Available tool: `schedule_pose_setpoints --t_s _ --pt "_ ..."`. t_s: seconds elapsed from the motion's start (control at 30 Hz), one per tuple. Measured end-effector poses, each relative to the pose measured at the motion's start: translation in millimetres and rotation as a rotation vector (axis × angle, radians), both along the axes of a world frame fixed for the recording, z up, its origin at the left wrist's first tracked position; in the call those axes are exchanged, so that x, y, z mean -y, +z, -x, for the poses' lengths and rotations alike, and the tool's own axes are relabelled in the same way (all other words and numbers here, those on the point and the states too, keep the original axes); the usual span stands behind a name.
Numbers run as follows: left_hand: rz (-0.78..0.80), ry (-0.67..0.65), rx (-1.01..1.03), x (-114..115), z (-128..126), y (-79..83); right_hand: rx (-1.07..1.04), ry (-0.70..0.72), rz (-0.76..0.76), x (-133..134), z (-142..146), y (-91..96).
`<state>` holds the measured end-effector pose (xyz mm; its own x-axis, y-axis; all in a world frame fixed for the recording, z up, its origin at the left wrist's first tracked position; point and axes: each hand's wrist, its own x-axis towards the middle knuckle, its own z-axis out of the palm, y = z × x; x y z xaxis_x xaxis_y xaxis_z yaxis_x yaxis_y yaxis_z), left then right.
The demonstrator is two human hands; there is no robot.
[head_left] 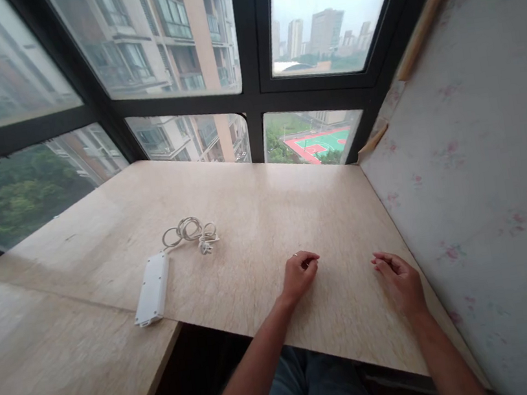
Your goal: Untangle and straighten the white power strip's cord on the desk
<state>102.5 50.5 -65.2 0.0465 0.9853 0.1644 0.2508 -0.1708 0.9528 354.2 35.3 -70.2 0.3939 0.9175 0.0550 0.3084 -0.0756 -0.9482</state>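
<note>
My left hand (300, 273) rests on the beige stone-patterned counter (248, 226), its fingers loosely curled with nothing seen in them. A ring shows on one of its fingers. Near the right wall, my right hand (400, 279) lies on the same counter with fingers and thumb drawn together, and no object shows between them. The two hands are apart and neither touches another thing. Left of them a white power strip (152, 288) lies with screw heads facing up. Its pale cord (189, 229) is coiled behind it, and the plug (206, 247) rests at the coil's near side.
Dark window frames (252, 101) border the counter's far and left sides. A wall with flowered wallpaper (479, 193) rises on the right, its edge peeling near the window. The counter's front edge turns toward me at the left, above a dark gap (191, 378).
</note>
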Motion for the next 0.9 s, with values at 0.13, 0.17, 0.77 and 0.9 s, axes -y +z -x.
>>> schedule_pose_setpoints --t_s 0.13,0.17,0.77,0.9 --pt "0.011 0.020 0.048 2.4 1.4 -0.2 0.004 0.014 0.005 0.6 -1.9 -3.2" --pt "0.014 0.022 0.050 2.9 1.7 -0.1 0.003 0.015 0.007 1.0 -2.3 -4.3" --pt "0.019 0.045 0.087 5.0 0.8 1.2 -0.001 0.032 0.042 4.4 -1.5 -0.5" --pt "0.020 0.045 0.061 5.1 0.8 0.4 0.031 0.044 0.029 4.7 -4.1 -2.7"
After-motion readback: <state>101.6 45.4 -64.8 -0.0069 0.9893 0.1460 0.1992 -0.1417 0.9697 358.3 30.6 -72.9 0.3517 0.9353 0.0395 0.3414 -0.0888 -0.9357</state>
